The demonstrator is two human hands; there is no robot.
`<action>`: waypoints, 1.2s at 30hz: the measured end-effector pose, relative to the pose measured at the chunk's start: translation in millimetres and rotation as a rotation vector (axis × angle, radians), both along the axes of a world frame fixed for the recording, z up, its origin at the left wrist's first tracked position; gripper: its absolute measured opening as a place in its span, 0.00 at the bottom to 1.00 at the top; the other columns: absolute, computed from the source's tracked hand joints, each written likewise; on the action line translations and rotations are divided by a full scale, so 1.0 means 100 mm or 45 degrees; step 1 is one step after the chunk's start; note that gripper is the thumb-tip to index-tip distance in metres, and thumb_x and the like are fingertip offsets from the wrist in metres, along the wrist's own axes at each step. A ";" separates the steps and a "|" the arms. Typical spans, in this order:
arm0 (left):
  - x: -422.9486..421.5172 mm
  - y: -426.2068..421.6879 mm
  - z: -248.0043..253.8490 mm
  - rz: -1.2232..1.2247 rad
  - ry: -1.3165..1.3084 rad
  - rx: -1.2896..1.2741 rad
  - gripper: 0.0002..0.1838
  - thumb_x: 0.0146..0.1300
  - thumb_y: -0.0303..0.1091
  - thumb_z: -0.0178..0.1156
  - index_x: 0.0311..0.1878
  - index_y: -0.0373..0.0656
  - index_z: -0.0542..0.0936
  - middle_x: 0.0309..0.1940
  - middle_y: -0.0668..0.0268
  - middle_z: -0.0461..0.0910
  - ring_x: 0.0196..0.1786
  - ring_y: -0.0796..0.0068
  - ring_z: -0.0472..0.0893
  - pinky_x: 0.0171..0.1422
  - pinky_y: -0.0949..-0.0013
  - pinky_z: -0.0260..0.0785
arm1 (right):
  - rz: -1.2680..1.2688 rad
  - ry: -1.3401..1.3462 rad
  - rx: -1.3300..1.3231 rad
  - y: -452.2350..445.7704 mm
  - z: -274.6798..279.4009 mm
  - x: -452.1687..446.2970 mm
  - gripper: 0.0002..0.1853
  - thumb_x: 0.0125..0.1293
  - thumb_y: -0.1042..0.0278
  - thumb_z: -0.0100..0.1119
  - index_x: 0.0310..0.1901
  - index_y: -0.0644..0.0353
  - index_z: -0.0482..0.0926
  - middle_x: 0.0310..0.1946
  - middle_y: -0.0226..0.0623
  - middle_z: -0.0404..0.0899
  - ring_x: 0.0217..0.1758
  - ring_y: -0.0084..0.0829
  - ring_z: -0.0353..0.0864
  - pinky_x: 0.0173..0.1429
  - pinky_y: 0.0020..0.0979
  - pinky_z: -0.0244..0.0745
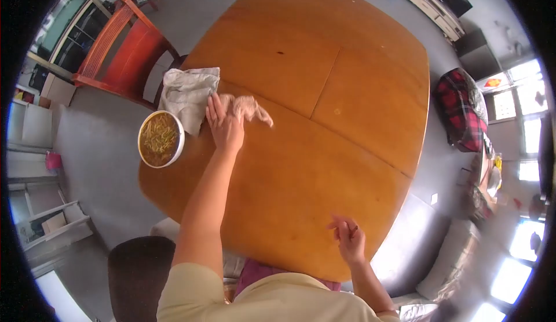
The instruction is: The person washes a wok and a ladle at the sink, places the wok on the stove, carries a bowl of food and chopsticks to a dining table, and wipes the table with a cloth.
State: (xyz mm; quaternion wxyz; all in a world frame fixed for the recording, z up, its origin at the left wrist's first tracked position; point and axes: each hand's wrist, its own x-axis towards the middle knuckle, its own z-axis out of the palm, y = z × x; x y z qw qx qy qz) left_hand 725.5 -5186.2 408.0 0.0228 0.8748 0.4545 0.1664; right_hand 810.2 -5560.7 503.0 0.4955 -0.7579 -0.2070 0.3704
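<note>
On the wooden table [278,188], my left hand [225,126] reaches to the left side, its fingers at the edge of a pale folded cloth [188,93]. A crumpled pinkish-brown cloth [249,108] lies against the right side of that hand; whether the fingers grip either cloth is hard to tell. Just below the pale cloth stands a white bowl of noodles in brown broth [159,139], at the table's left edge. My right hand [349,236] hovers near the front right of the table, fingers loosely apart and slightly blurred, holding nothing.
A red wooden chair [124,55] stands at the upper left and a dark chair [142,275] at the lower left. Beyond the table's right edge sits a bundle under red plaid fabric [460,110]. A cushioned seat [449,258] is at the lower right.
</note>
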 end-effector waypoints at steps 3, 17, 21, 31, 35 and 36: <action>0.37 0.32 -0.07 0.026 0.078 0.031 0.19 0.62 0.40 0.53 0.55 0.45 0.74 0.69 0.48 0.46 0.71 0.50 0.46 0.73 0.53 0.38 | -0.064 -0.001 -0.003 -0.02 0.04 0.02 0.11 0.69 0.74 0.42 0.47 0.64 0.74 0.28 0.35 0.80 0.23 0.17 0.67 0.26 0.19 0.64; 0.12 -1.29 0.09 -0.306 -0.088 -0.118 0.30 0.54 0.36 0.61 0.60 0.37 0.67 0.65 0.49 0.57 0.69 0.51 0.54 0.73 0.55 0.45 | -0.033 0.041 0.189 -0.67 0.04 0.28 0.11 0.70 0.72 0.42 0.46 0.67 0.74 0.29 0.35 0.80 0.22 0.16 0.66 0.26 0.19 0.63; 0.18 -2.31 0.06 -0.129 -0.247 -0.429 0.31 0.54 0.38 0.61 0.59 0.33 0.68 0.65 0.50 0.57 0.69 0.55 0.56 0.73 0.56 0.45 | 0.012 0.128 0.294 -1.16 -0.04 0.51 0.12 0.71 0.71 0.42 0.46 0.66 0.74 0.30 0.34 0.80 0.22 0.16 0.66 0.26 0.18 0.63; 0.79 -5.10 0.13 -0.481 0.090 -0.406 0.34 0.54 0.50 0.58 0.61 0.41 0.68 0.66 0.41 0.51 0.70 0.44 0.46 0.72 0.47 0.35 | 0.200 -0.002 0.284 -2.92 0.14 1.54 0.12 0.71 0.70 0.40 0.47 0.67 0.73 0.29 0.36 0.80 0.22 0.15 0.64 0.27 0.19 0.64; 0.77 -5.11 0.11 -0.446 0.113 -0.323 0.33 0.55 0.52 0.57 0.62 0.47 0.68 0.66 0.40 0.49 0.71 0.44 0.46 0.72 0.46 0.36 | 0.181 0.053 0.240 -3.14 0.18 1.83 0.12 0.72 0.70 0.40 0.47 0.68 0.72 0.29 0.37 0.80 0.23 0.15 0.64 0.28 0.19 0.64; 0.77 -5.07 0.09 -0.449 0.153 -0.292 0.32 0.55 0.52 0.57 0.62 0.49 0.68 0.66 0.41 0.49 0.71 0.44 0.46 0.72 0.46 0.36 | 0.198 0.066 0.257 -3.16 0.14 1.87 0.12 0.72 0.70 0.40 0.47 0.68 0.72 0.29 0.37 0.80 0.23 0.15 0.64 0.28 0.18 0.64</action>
